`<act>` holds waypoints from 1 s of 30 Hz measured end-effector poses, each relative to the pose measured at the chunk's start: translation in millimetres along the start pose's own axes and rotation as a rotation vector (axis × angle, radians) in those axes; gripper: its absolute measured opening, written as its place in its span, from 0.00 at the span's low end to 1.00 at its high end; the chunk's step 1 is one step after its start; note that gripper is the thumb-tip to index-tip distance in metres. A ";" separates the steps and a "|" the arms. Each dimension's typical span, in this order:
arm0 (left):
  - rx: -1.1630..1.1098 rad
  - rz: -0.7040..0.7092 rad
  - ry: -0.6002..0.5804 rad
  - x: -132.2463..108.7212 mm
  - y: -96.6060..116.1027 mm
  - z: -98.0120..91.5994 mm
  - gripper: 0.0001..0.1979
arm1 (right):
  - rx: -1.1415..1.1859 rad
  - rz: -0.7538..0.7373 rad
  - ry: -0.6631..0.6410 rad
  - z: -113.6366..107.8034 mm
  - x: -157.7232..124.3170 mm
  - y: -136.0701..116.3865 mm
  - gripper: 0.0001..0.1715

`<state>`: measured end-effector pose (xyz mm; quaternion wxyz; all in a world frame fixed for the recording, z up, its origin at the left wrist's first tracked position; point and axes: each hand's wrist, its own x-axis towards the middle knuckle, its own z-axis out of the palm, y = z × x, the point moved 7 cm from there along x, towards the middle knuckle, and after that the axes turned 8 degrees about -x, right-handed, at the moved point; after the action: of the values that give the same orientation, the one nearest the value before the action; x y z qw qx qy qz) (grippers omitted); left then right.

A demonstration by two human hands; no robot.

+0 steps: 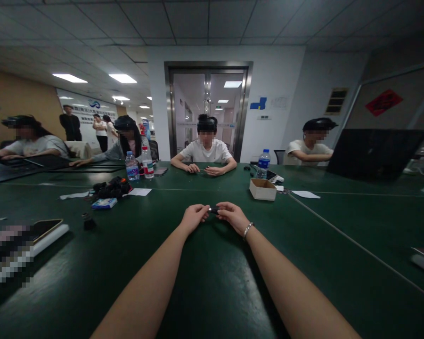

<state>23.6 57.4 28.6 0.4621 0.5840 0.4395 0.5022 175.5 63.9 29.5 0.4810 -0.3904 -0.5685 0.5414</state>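
Above the green table (212, 292), both hands meet at a small dark object (214, 210) with a shiny, silvery left end. My left hand (195, 218) pinches that silvery end between thumb and fingertips. My right hand (233, 216), with a silvery bracelet at the wrist, grips the dark right part with its fingertips. The object lies roughly level between the hands; its exact kind is too small to make out, and the fingertips cover its ends.
Beyond the hands stand an open cardboard box (263, 189) and a water bottle (263, 164). Two bottles, a black tangled heap (112, 187) and a blue-white packet (104, 203) are at left. Several people sit around the table; a large black screen (374, 153) stands right.
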 end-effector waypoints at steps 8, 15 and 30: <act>-0.082 0.081 -0.068 -11.5 19.6 5.4 0.19 | 0.010 -0.002 0.005 -1.5 0.2 0.7 0.15; -0.069 0.015 -0.006 -4.9 8.7 2.8 0.13 | -0.008 -0.003 0.006 -0.9 -0.3 0.0 0.15; -0.138 0.023 -0.058 -7.2 10.7 5.1 0.19 | 0.032 -0.010 0.010 -2.4 3.6 4.3 0.14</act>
<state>28.4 47.8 37.5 0.5080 0.5701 0.3836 0.5194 176.7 68.4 25.6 0.4927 -0.3826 -0.5591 0.5461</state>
